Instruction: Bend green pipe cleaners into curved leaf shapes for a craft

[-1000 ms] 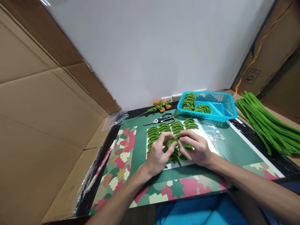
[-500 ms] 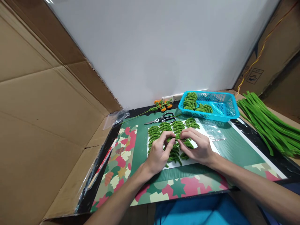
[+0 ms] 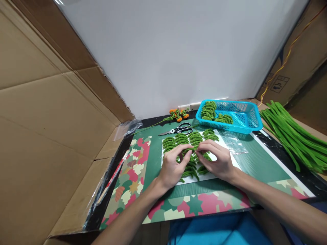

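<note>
My left hand (image 3: pixel 173 168) and my right hand (image 3: pixel 217 160) meet fingertip to fingertip over a white sheet (image 3: pixel 176 182). Pinched between them is a short green pipe cleaner piece (image 3: pixel 191 149), partly covered by the fingers. Beneath and around my hands, rows of curved green pipe cleaner pieces (image 3: pixel 196 137) lie on the sheet; some are hidden by my hands. Behind the sheet rest black-handled scissors (image 3: pixel 176 129), their blades pointing left.
A blue basket (image 3: pixel 249 127) at the back right holds more green pieces. Long green pipe cleaners (image 3: pixel 293 136) lie in a bundle at the right. Orange pipe cleaner flowers (image 3: pixel 178 115) sit near the wall. Clear plastic bags (image 3: pixel 237 146) and a cardboard wall (image 3: pixel 51 136) flank the mat (image 3: pixel 150 160).
The whole view has shifted slightly. My hands stay together in a pinch, and more of the green piece shows between the fingertips.
</note>
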Action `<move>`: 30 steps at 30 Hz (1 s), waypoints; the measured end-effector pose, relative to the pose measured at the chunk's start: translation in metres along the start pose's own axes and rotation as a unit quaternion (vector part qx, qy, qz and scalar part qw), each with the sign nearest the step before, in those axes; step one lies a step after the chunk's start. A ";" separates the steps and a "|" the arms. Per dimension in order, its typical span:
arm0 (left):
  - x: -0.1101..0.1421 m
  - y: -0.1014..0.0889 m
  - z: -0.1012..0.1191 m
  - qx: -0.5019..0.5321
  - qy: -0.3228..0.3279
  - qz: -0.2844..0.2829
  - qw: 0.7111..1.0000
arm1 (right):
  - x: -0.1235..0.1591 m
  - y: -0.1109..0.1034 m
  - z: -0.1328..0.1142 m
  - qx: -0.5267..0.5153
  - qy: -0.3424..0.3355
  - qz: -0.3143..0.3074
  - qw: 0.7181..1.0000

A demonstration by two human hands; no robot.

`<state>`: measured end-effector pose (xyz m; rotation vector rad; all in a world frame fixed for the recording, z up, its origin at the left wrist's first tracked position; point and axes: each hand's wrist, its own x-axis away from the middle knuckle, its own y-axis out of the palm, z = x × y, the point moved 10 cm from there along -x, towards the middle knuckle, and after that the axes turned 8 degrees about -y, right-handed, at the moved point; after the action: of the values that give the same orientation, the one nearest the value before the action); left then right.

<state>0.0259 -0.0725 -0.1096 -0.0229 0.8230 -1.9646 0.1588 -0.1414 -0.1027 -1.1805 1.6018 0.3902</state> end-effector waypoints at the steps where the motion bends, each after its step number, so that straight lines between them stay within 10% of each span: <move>1: 0.000 -0.001 0.000 0.002 -0.003 0.003 1.000 | 0.000 0.001 -0.001 0.004 -0.004 -0.002 1.000; 30: -0.002 -0.009 0.001 0.000 0.039 0.034 0.999 | -0.004 0.000 -0.003 0.054 -0.037 -0.017 0.998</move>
<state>0.0200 -0.0689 -0.1030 0.0826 0.8630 -1.9114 0.1570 -0.1412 -0.0978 -1.0966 1.5187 0.3176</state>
